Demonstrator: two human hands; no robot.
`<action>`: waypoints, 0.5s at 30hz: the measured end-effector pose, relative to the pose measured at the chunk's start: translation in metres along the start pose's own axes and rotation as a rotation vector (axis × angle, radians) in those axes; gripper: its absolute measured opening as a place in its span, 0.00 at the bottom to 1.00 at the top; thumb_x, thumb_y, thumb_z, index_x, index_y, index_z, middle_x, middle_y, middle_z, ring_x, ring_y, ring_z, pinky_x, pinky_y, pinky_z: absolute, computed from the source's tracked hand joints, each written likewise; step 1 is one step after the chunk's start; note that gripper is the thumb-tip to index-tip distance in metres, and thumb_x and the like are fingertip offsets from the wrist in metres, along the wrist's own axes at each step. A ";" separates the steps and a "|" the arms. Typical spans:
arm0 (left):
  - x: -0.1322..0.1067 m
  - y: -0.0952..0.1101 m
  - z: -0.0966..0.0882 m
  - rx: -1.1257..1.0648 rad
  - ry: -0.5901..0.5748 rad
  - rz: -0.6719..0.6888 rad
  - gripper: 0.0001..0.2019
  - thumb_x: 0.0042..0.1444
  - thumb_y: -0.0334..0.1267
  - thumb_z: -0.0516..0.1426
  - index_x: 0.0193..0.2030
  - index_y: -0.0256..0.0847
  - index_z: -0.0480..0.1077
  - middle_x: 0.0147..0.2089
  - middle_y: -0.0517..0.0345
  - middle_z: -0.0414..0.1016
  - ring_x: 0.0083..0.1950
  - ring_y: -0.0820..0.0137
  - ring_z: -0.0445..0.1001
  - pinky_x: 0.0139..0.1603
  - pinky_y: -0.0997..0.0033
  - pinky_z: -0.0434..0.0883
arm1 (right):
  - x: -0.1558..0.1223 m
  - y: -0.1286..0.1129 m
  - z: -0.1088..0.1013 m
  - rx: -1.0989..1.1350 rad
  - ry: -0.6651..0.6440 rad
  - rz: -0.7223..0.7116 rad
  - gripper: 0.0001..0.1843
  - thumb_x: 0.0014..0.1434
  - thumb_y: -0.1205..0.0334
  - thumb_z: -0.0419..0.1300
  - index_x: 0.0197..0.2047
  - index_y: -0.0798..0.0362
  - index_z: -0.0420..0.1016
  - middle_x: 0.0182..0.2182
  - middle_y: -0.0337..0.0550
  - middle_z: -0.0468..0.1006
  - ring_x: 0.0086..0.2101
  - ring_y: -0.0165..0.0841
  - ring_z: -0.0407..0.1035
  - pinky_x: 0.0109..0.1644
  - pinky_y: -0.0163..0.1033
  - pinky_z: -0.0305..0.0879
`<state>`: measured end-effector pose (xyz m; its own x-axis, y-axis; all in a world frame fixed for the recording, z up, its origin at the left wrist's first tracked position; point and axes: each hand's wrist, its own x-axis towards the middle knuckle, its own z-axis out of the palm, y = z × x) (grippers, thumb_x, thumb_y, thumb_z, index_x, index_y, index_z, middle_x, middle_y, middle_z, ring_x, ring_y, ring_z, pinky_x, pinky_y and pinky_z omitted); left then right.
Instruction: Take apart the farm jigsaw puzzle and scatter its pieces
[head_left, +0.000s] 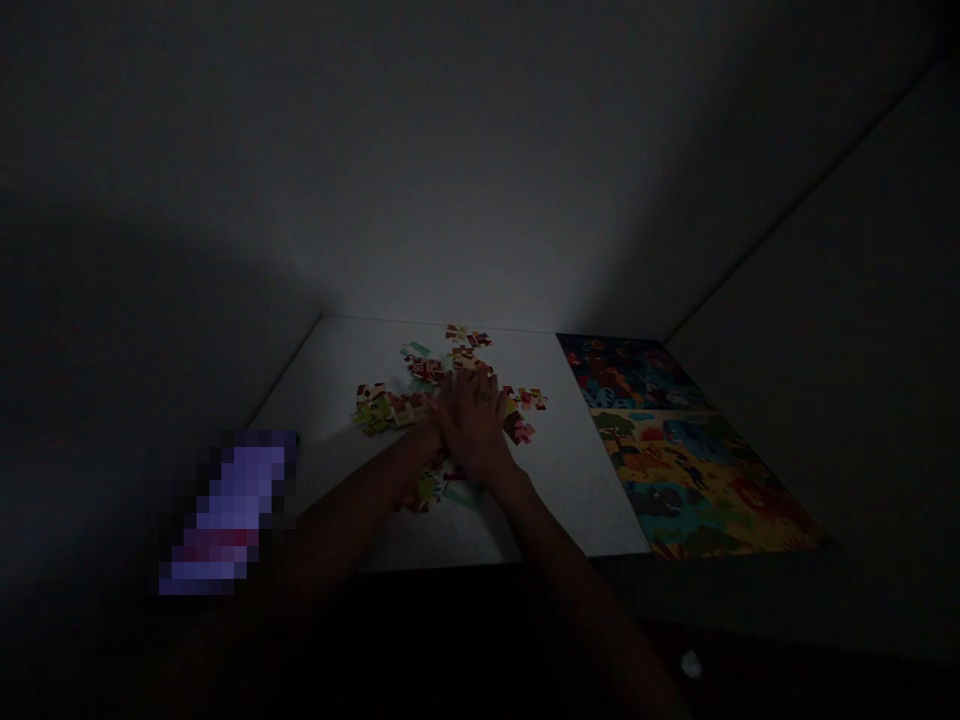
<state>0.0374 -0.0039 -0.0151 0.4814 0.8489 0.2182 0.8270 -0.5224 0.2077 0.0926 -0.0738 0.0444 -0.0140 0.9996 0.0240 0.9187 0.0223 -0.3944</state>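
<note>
The room is very dark. Loose colourful puzzle pieces (390,408) lie scattered on a white table (337,360). My two hands meet over the middle of the pile. My right hand (484,435) lies flat on the pieces with its fingers stretched forward. My left hand (447,418) lies close beside it and partly under it, its fingers also flat on the pieces. Neither hand is seen to hold a piece. More pieces (466,340) lie beyond the fingertips, and a few (424,490) show below the wrists.
A large, colourful picture board (675,450), perhaps a finished puzzle, lies at the right end of the table. A blurred purple patch (225,515) sits at the table's left front corner. Plain walls enclose the table at the back and both sides.
</note>
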 end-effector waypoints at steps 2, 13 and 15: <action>0.005 -0.009 -0.011 0.031 -0.096 0.045 0.25 0.67 0.48 0.48 0.70 0.57 0.57 0.74 0.58 0.54 0.75 0.60 0.51 0.72 0.41 0.47 | -0.025 0.015 0.006 -0.010 0.001 0.053 0.48 0.64 0.31 0.38 0.75 0.54 0.36 0.74 0.56 0.36 0.71 0.53 0.28 0.70 0.63 0.33; 0.013 -0.066 -0.048 0.119 -0.275 -0.160 0.31 0.68 0.54 0.38 0.74 0.45 0.49 0.76 0.47 0.46 0.76 0.51 0.44 0.71 0.38 0.41 | -0.022 0.059 0.015 -0.171 -0.012 0.192 0.48 0.62 0.30 0.43 0.74 0.53 0.45 0.72 0.62 0.44 0.70 0.57 0.35 0.69 0.65 0.30; 0.009 -0.079 -0.052 0.114 -0.313 -0.220 0.32 0.68 0.55 0.37 0.75 0.45 0.47 0.77 0.48 0.44 0.76 0.51 0.41 0.71 0.38 0.40 | -0.005 0.065 0.011 -0.173 -0.013 0.224 0.47 0.63 0.31 0.43 0.74 0.54 0.46 0.72 0.62 0.45 0.70 0.57 0.35 0.68 0.66 0.29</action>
<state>-0.0393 0.0407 0.0203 0.3401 0.9322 -0.1239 0.9386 -0.3284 0.1056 0.1479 -0.0776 0.0084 0.1930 0.9794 -0.0587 0.9530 -0.2014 -0.2262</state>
